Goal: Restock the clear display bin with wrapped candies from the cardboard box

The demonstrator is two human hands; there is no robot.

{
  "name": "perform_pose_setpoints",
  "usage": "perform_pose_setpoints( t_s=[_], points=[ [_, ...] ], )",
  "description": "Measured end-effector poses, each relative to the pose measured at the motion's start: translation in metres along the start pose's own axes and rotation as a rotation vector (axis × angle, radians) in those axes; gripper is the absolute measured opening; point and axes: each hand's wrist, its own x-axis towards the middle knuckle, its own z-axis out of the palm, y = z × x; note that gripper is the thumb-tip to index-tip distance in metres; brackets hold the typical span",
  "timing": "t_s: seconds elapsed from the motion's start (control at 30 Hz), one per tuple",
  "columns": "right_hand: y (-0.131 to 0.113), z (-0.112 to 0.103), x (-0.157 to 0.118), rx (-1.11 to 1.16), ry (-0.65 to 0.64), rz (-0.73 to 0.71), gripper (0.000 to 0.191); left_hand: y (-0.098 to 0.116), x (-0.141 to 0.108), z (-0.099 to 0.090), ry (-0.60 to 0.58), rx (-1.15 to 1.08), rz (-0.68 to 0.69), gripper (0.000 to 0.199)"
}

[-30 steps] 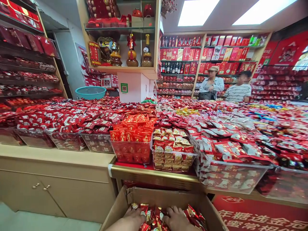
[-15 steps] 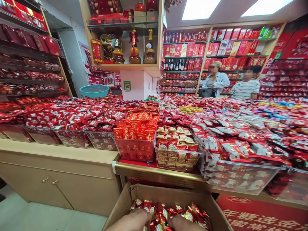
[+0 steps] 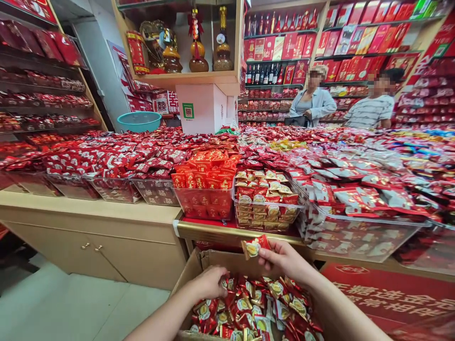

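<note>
My right hand [image 3: 287, 258] is raised over the far right part of an open cardboard box [image 3: 232, 258], pinching one wrapped candy [image 3: 254, 247] in a red and gold packet with a pale yellow fruit picture. Inside the box lies a heap of the same wrapped candies [image 3: 245, 305]. My left hand [image 3: 209, 282] reaches in at the box's left side, its fingers curled down at the edge of the heap; whatever is in them is hidden. Just behind the box, a clear plastic bin [image 3: 266, 219] holds neat rows of similar durian-labelled packets.
To the left of that bin stands one of orange-red packets [image 3: 204, 203]; to the right is a large bin of red-and-white packets [image 3: 366, 237]. A gold counter edge [image 3: 220, 233] runs behind the box. Two people [image 3: 313, 102] stand across the display. A blue basin [image 3: 139, 121] sits further back.
My right hand has come up out of the candy heap with one packet. My left hand has lifted a little, and the view has tilted down, showing more of the box.
</note>
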Motion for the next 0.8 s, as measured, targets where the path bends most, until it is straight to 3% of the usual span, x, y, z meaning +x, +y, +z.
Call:
perform_pose_setpoints(
  t_s=[0.07,0.13,0.2,0.33,0.47,0.6,0.67,0.8],
  points=[
    [-0.014,-0.001,-0.006,0.024,0.014,-0.037,0.031,0.018,-0.003,-0.014,-0.079,-0.18,0.078,0.05],
    [-0.022,0.001,-0.01,0.039,-0.01,-0.044,0.03,0.043,-0.009,-0.03,-0.158,-0.622,0.221,0.053],
    [-0.025,0.006,-0.013,0.057,-0.029,-0.035,0.03,0.07,-0.016,-0.042,-0.073,-0.867,0.337,0.055],
    [-0.027,0.014,-0.014,0.102,-0.022,-0.06,0.029,0.105,-0.024,-0.048,0.147,-0.939,0.289,0.033],
    [-0.025,0.015,-0.012,0.153,0.033,-0.013,0.031,0.112,-0.022,-0.037,0.238,-1.041,0.219,0.032],
    [-0.015,0.015,-0.008,0.123,0.248,-0.06,0.03,0.113,-0.02,-0.03,0.301,-1.111,0.182,0.032],
    [-0.012,0.015,-0.009,0.068,0.295,-0.085,0.029,0.112,-0.021,-0.029,0.301,-1.103,0.182,0.032],
    [-0.035,-0.006,-0.015,-0.161,0.326,-0.167,0.028,0.108,-0.028,-0.029,0.239,-1.113,0.179,0.033]
  ],
)
